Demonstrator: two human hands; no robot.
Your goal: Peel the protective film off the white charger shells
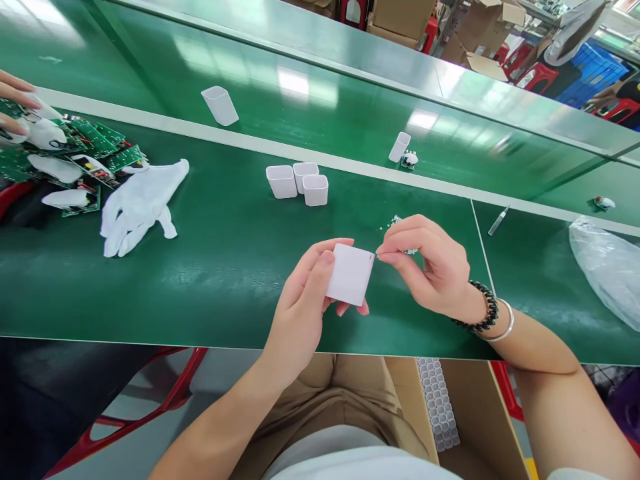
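My left hand [313, 287] grips a white plastic casing [350, 275] by its left side, thumb on the face. A small dark slot shows near the casing's upper right corner. Beside that corner my right hand [430, 267] pinches thumb and forefinger together; whatever lies between the tips is too small to make out. Behind the right fingers is a scatter of tiny clear pieces [397, 220], partly hidden by the hand. Several like white casings [281, 182] stand farther back on the green table [225, 287], open ends up.
At the left lie a white glove [143, 207] and a heap of green circuit boards [95, 137], with another person's hand [15, 100] over it. A clear plastic bag [607, 270] and a slim pen-like tool [499, 221] lie right. A cardboard box [475, 407] of casings stands below the table edge.
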